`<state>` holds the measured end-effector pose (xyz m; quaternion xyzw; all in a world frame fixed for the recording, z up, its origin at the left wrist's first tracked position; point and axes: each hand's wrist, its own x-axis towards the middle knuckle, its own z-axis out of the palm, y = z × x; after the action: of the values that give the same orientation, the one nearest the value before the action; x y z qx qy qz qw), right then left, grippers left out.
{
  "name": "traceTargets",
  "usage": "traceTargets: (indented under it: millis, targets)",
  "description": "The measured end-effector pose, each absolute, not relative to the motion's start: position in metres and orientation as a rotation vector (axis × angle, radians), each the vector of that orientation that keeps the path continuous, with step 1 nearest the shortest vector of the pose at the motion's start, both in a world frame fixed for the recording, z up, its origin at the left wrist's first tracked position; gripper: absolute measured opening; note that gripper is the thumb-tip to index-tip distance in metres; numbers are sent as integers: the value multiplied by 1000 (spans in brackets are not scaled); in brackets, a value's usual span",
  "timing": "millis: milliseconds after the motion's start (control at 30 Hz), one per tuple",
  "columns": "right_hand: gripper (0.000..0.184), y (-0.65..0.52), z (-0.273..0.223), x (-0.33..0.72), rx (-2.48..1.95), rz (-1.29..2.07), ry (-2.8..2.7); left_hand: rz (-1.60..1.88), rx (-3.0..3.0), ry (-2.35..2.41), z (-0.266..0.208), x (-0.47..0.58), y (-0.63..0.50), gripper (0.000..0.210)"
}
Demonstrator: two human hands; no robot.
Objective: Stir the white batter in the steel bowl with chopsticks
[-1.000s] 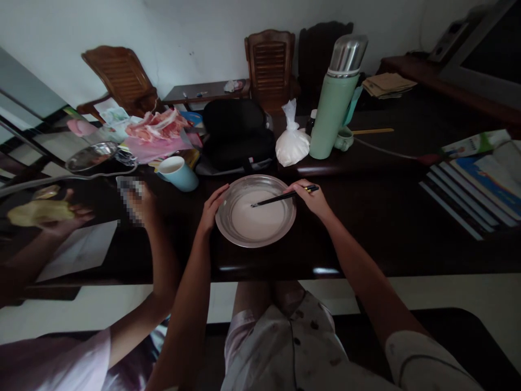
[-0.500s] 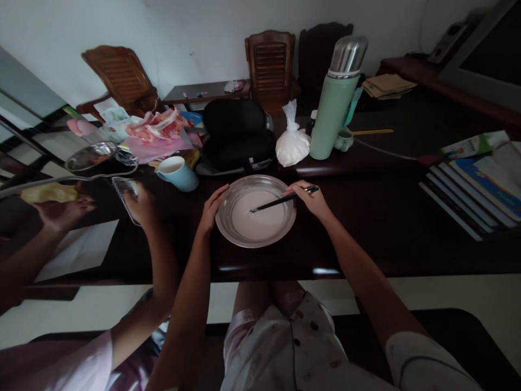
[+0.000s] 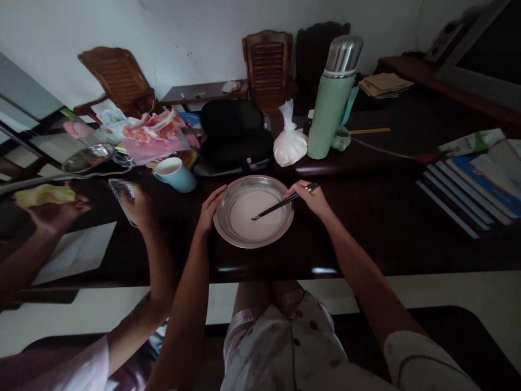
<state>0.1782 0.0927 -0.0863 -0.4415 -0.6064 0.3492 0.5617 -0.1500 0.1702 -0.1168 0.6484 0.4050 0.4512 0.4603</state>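
A shallow metal bowl [image 3: 235, 239] stands on the dark table in front of me, with a milky white liquid [image 3: 248, 209] in it. My left hand [image 3: 210, 210] grips the bowl's left rim, fingers along its outer side. Black chopsticks [image 3: 277, 207] are held in my right hand [image 3: 312, 200], its fingers closed around their upper part at the right rim. Their tips dip into the liquid near the middle of the bowl. Behind the bowl sits a knotted plastic bag of white powder [image 3: 290, 145].
A green thermos [image 3: 331, 111] and a small cup [image 3: 341, 139] stand behind right. At left are a blue mug [image 3: 176, 175], a black bag [image 3: 236, 133] and raw meat [image 3: 154, 127]. Books [image 3: 468, 190] lie right. Another person's hands hold a phone [image 3: 123, 195] and yellowish food [image 3: 45, 195].
The chopstick tips have shifted slightly toward the near side of the bowl. My left hand stays on the rim. The whole view has moved a little.
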Motion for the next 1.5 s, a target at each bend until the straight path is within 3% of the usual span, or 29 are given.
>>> traceTargets:
  millis: [233, 533, 833, 1000, 1167, 1333, 1500]
  targets:
    - [34, 95, -85, 183, -1115, 632, -1412, 1100, 1585, 1018, -116, -150, 169, 57]
    - [39, 93, -86, 183, -1064, 848, -1319, 1121, 1602, 1008, -117, -150, 171, 55]
    - [36, 95, -87, 181, -1111, 641, -1382, 1104, 1598, 1030, -112, -147, 167, 59]
    - [42, 94, -81, 191, -1108, 733, -1165, 1106, 1616, 1026, -114, -149, 169, 58]
    - [42, 92, -83, 179, -1075, 835, -1360, 1108, 1589, 1020, -114, -148, 169, 58]
    - [39, 93, -88, 172, -1111, 673, -1534, 1108, 1569, 1017, -112, -147, 167, 58]
    - [39, 95, -84, 187, -1151, 628, -1281, 1101, 1578, 1046, -110, -146, 166, 60]
